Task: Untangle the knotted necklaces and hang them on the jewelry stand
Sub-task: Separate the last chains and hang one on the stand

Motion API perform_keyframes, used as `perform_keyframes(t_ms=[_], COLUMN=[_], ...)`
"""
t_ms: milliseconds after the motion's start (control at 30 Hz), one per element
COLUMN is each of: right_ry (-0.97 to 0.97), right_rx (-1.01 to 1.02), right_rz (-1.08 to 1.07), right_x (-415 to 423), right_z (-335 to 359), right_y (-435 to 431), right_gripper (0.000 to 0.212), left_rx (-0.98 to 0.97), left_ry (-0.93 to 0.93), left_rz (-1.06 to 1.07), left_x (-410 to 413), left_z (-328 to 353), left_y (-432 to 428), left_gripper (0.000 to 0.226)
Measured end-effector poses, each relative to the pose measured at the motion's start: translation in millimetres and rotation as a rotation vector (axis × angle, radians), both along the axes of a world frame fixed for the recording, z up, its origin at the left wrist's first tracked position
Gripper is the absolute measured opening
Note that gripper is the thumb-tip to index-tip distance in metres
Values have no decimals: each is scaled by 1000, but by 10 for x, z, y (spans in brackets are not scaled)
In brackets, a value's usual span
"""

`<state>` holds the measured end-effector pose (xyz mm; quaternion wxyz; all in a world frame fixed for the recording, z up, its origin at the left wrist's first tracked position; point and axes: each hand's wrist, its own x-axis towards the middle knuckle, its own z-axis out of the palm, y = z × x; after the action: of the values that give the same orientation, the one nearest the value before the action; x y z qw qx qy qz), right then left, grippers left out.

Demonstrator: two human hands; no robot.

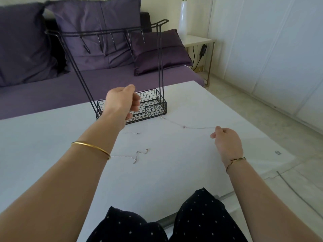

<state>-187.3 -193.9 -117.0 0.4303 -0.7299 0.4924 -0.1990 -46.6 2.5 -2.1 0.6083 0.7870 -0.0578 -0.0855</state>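
One jewelry stand [153,110]; right hand [227,142] pinches taut necklace [199,127]; two loose necklaces [135,157] on tabletop [174,172]; left hand [120,102] curled (grip indiscernible).

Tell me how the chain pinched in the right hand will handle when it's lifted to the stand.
Probably floppy: the chain bends at its pendant between the right hand and the left hand. Likely very light, since it is hair-thin. Apt to kink or snag, judging by the curled second chain on the table.
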Motion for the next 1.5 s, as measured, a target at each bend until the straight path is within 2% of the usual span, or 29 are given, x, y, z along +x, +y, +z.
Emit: perform_keyframes(t_ms=[100, 133, 167, 200, 233, 267, 300, 333, 433, 600, 667, 733, 833, 933, 1033, 1133, 1233, 1400, 1500], right_ry=[323, 390, 362, 228, -18, -271, -440, -500, -447, -434, -492, -554, -616, -718, -812, -731, -616, -186, -46], right_rx=[-155, -230, -292, -323, -262, -92, 100, 219, 184, 4, 16, 106, 277, 524, 759, 761, 701, 310, 233], right_rz=[40, 72, 109, 170, 235, 308, 395, 484, 615, 488, 414, 324, 195, 127, 86, 76, 159, 409, 486], right_x=[24, 35, 52, 87, 129, 169, 214, 255, 327, 194, 131, 66, 17, 17, 31, 72, 128, 224, 236], right_z=[61, 90, 125, 156, 201, 298, 404, 480, 553, 491, 534, 571, 560, 470, 385, 316, 245, 140, 162], right_y=[66, 104, 158, 218, 298, 417, 530, 611, 701, 535, 435, 343, 258, 252, 270, 298, 350, 407, 418], right_gripper=[22, 24, 27, 29, 28, 24, 20, 17, 7, 10, 9, 14, 20, 22, 21, 22, 22, 5, 13], left_rx=[81, 113, 149, 184, 211, 229, 239, 241, 238, 246, 203, 167, 61, 27, 9, -59, -97, -100, -93], left_ry=[37, 51, 63, 75, 86, 96, 104, 109, 115, 196, 276, 332, 374, 335, 283, 273, 252, 156, 119], left_rz=[-155, -201, -247, -295, -339, -375, -401, -416, -436, -450, -469, -475, -477, -557, -619, -628, -659, -709, -710], left_x=[-69, -97, -130, -165, -201, -236, -268, -293, -328, -294, -293, -294, -300, -290, -292, -293, -312, -361, -369], left_z=[33, 36, 35, 26, 11, -7, -25, -44, -79, -153, -203, -285, -402, -560, -699, -823, -924, -990, -1004], left_y=[-59, -82, -109, -140, -174, -213, -252, -284, -347, -359, -356, -357, -345, -319, -267, -246, -245, -272, -288], left_gripper=[37, 37, 37, 37, 37, 38, 38, 38, 39, 43, 41, 36, 15, 47, 62, 65, 64, 73, 76])
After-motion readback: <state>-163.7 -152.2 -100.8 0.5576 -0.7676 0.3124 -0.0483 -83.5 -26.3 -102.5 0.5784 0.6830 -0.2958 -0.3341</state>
